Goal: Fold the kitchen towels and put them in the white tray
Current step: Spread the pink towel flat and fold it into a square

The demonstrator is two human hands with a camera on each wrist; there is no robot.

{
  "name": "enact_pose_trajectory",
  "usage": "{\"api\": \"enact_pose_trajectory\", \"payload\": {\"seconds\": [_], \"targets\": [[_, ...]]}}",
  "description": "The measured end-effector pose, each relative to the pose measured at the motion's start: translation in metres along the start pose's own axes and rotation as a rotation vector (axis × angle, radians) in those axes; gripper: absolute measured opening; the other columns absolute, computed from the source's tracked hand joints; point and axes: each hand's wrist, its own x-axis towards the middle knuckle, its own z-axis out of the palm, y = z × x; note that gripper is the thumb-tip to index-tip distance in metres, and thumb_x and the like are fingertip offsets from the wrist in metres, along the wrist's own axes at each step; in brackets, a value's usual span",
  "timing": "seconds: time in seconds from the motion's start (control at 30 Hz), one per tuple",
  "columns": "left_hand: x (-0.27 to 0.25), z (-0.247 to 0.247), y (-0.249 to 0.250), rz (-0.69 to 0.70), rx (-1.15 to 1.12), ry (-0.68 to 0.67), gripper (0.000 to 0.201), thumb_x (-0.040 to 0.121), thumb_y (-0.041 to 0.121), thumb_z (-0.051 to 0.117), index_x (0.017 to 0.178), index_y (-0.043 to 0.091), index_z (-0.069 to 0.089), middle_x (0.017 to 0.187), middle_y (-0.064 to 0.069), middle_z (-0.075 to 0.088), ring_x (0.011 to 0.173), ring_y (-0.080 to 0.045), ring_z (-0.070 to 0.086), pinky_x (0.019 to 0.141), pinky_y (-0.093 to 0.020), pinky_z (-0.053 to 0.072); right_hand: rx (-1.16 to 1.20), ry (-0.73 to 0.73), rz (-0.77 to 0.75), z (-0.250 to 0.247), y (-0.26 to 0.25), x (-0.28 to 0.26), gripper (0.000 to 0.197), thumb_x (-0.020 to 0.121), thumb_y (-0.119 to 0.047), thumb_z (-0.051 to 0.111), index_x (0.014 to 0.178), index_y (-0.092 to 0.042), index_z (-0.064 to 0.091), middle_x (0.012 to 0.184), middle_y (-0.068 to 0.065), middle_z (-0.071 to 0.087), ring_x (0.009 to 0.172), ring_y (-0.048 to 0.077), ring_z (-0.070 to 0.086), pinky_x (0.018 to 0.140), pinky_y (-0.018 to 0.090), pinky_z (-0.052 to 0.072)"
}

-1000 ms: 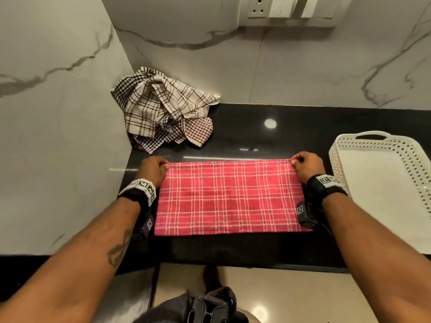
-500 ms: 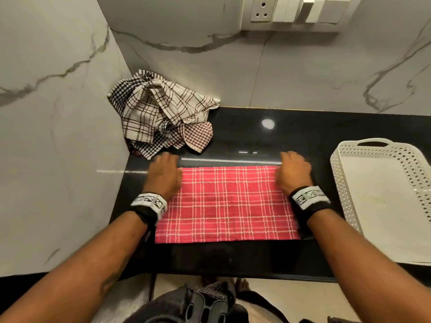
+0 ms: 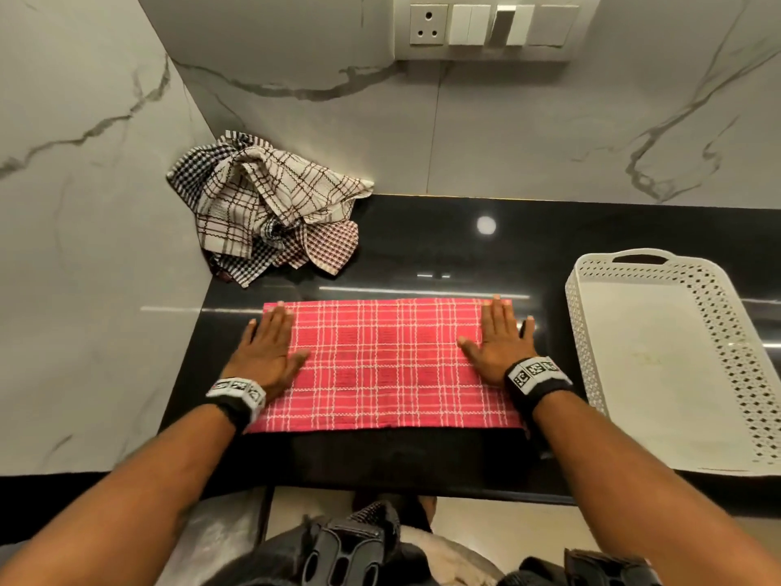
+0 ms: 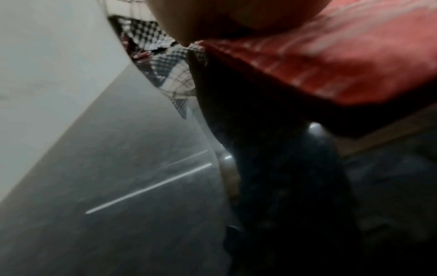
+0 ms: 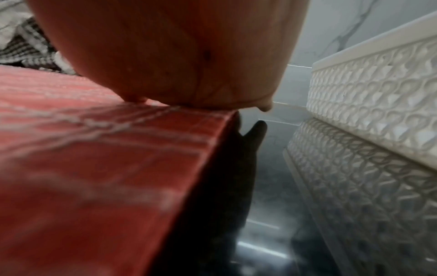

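A red plaid towel (image 3: 384, 365) lies folded flat on the black counter (image 3: 465, 251) in front of me. My left hand (image 3: 270, 348) rests flat on its left end, fingers straight. At the right end my right hand (image 3: 498, 340) presses down the same way. The wrist views show the red towel (image 4: 331, 61) under the left palm and the red towel (image 5: 106, 168) under the right palm. The white tray (image 3: 676, 365) stands to the right, nothing in it; the tray wall (image 5: 378, 89) is close beside my right hand.
A heap of checked towels (image 3: 270, 209) lies crumpled in the back left corner against the marble walls. A socket and switch panel (image 3: 486, 27) sits on the back wall. The counter's front edge runs just below the red towel.
Both hands let go of the towel's far corners and now lie flat on its two ends, sliding outward from where they pressed half a second ago.
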Motion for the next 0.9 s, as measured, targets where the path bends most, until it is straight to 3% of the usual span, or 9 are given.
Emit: {"api": "enact_pose_trajectory", "payload": {"seconds": [0.1, 0.2, 0.27, 0.33, 0.4, 0.53, 0.7, 0.8, 0.9], "targets": [[-0.004, -0.003, -0.005, -0.041, 0.048, -0.036, 0.085, 0.093, 0.069, 0.004, 0.157, 0.015, -0.01, 0.165, -0.005, -0.014, 0.15, -0.017, -0.016, 0.122, -0.041, -0.008, -0.058, -0.015, 0.021, -0.004, 0.003, -0.001, 0.094, 0.091, -0.076, 0.013, 0.154, -0.015, -0.021, 0.159, 0.008, -0.031, 0.146, 0.028, -0.029, 0.116, 0.058, -0.018], [-0.003, -0.016, 0.025, -0.043, 0.056, -0.046, 0.08, 0.098, 0.063, 0.012, 0.157, 0.013, -0.007, 0.164, -0.006, -0.013, 0.151, -0.021, -0.014, 0.121, -0.042, -0.01, -0.096, 0.086, 0.008, -0.005, -0.033, -0.012, 0.091, 0.093, -0.071, 0.016, 0.154, -0.013, -0.017, 0.16, 0.01, -0.028, 0.146, 0.03, -0.029, 0.115, 0.057, -0.02], [-0.015, -0.013, 0.047, 0.12, 0.046, 0.008, 0.073, 0.099, 0.058, 0.011, 0.157, 0.018, -0.009, 0.163, -0.003, -0.016, 0.151, -0.02, -0.015, 0.122, -0.042, -0.009, -0.056, 0.098, -0.112, 0.013, -0.091, -0.04, 0.083, 0.096, -0.065, 0.018, 0.154, -0.017, -0.017, 0.159, 0.006, -0.028, 0.146, 0.03, -0.028, 0.116, 0.056, -0.019], [-0.016, -0.001, 0.09, 0.27, 0.038, -0.005, 0.069, 0.098, 0.054, 0.008, 0.156, 0.021, -0.008, 0.164, -0.002, -0.012, 0.151, -0.019, -0.012, 0.123, -0.043, -0.005, -0.017, 0.012, -0.261, 0.035, -0.126, -0.051, 0.075, 0.1, -0.057, 0.019, 0.156, -0.019, -0.012, 0.161, 0.005, -0.025, 0.148, 0.029, -0.024, 0.118, 0.055, -0.015], [-0.027, 0.019, 0.1, 0.324, 0.065, -0.041, 0.073, 0.092, 0.054, 0.001, 0.157, 0.021, -0.005, 0.165, -0.001, -0.009, 0.152, -0.018, -0.009, 0.124, -0.042, -0.003, -0.027, -0.061, -0.317, 0.06, -0.153, -0.061, 0.072, 0.102, -0.054, 0.02, 0.157, -0.018, -0.01, 0.163, 0.004, -0.021, 0.15, 0.028, -0.02, 0.119, 0.054, -0.011], [-0.032, 0.033, 0.047, 0.179, -0.03, 0.007, 0.076, 0.093, 0.066, 0.005, 0.157, 0.027, -0.008, 0.164, 0.002, -0.014, 0.15, -0.017, -0.014, 0.123, -0.043, -0.005, -0.027, 0.001, -0.19, 0.054, -0.098, -0.048, 0.081, 0.096, -0.067, 0.016, 0.155, -0.022, -0.016, 0.158, 0.0, -0.028, 0.148, 0.024, -0.025, 0.116, 0.051, -0.015], [-0.049, 0.032, -0.025, -0.005, 0.004, 0.042, 0.085, 0.088, 0.067, -0.003, 0.156, 0.017, -0.008, 0.165, -0.003, -0.013, 0.15, -0.016, -0.015, 0.122, -0.041, -0.009, 0.03, 0.057, 0.105, 0.027, -0.008, -0.043, 0.09, 0.094, -0.071, 0.015, 0.155, -0.014, -0.016, 0.163, 0.008, -0.023, 0.148, 0.025, -0.025, 0.119, 0.055, -0.013], [-0.052, 0.024, -0.019, -0.004, 0.04, 0.063, 0.082, 0.092, 0.063, 0.004, 0.157, 0.014, -0.003, 0.165, -0.009, -0.008, 0.151, -0.023, -0.013, 0.122, -0.045, -0.01, -0.025, 0.088, 0.099, 0.027, -0.034, -0.054, 0.088, 0.096, -0.066, 0.018, 0.156, -0.01, -0.012, 0.164, 0.011, -0.018, 0.15, 0.028, -0.019, 0.119, 0.056, -0.011], [-0.053, 0.015, 0.029, 0.116, 0.015, 0.152, 0.077, 0.094, 0.055, 0.008, 0.157, 0.012, -0.005, 0.164, -0.01, -0.012, 0.151, -0.026, -0.015, 0.122, -0.045, -0.011, 0.013, 0.137, -0.117, 0.045, -0.101, -0.076, 0.077, 0.1, -0.056, 0.021, 0.157, -0.015, -0.009, 0.164, 0.008, -0.018, 0.15, 0.027, -0.018, 0.118, 0.054, -0.012]]}}
